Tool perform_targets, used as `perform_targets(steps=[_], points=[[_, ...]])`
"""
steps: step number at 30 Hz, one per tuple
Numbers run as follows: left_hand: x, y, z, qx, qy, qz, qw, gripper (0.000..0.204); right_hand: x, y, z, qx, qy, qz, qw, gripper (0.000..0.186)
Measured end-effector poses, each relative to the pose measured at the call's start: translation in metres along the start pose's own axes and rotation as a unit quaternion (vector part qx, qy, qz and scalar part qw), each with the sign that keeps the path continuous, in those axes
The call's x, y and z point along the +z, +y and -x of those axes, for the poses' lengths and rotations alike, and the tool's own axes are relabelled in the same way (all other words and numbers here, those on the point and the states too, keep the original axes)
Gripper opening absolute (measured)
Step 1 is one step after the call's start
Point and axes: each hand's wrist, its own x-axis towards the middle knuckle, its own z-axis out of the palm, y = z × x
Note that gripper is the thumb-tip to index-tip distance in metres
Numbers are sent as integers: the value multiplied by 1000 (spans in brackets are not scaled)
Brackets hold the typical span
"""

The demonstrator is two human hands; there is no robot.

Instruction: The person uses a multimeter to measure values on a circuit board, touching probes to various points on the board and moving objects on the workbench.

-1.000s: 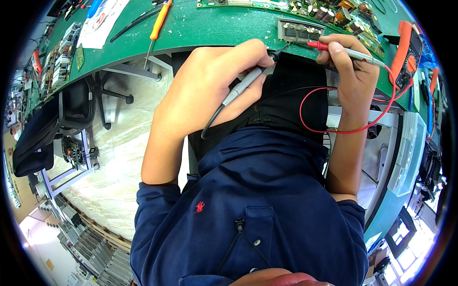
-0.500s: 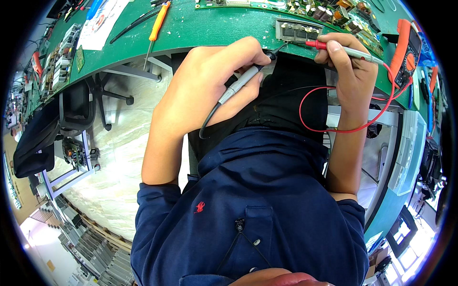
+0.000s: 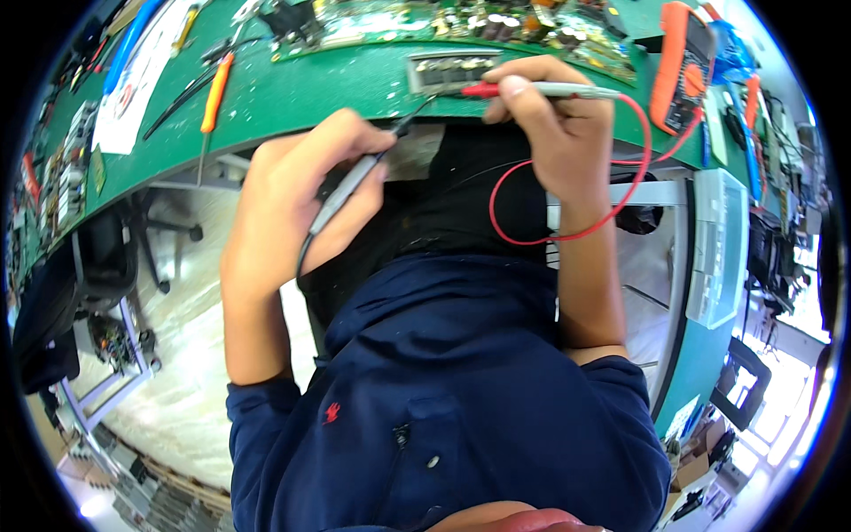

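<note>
My left hand (image 3: 288,199) is closed around a black-tipped test probe (image 3: 344,193) with a grey grip, its cable trailing down beside my wrist. That probe's thin tip slants up to the near edge of a small grey module (image 3: 452,62) with several dark sections, lying near the table's front edge. From the right, my right hand (image 3: 567,133) pinches a red-tipped test probe (image 3: 483,90) with a grey grip, held almost level just below the module. Whether either tip touches the module I cannot tell. A red lead loops from the right probe toward an orange multimeter (image 3: 681,75).
An orange-handled screwdriver (image 3: 215,99) lies across the green table's (image 3: 292,97) front edge, its shaft overhanging. Large circuit boards (image 3: 496,25) line the back. White paper (image 3: 133,93) and a black cable lie left. At right is a clear plastic case (image 3: 716,248).
The whole scene has shifted left in the picture, bringing more of the table's right side nearer the middle. Both hands keep their probes beside the module, with little change in grip.
</note>
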Motion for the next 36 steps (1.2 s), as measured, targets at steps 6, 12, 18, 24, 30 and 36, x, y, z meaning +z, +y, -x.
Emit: perform_targets(steps=[6,12,18,24,30,36], points=[[3,3,-2,-11,-5,18,1000,18,-2,2,-1,-12,-3,-17,1000,13],[1,1,-2,-1,-4,11,1000,17,-5,-5,-1,13,24,-8,1000,12],[-2,1,-2,5,-23,-4,1000,15,-9,4,0,-5,54,9,998,15],[-1,1,0,1,-19,-9,1000,15,-8,4,-1,-12,45,27,999,15],[-1,1,-1,6,-19,-15,1000,15,-7,4,-1,-16,40,30,999,14],[-1,2,-1,-1,-18,-12,1000,15,-8,5,-1,-18,38,35,999,14]])
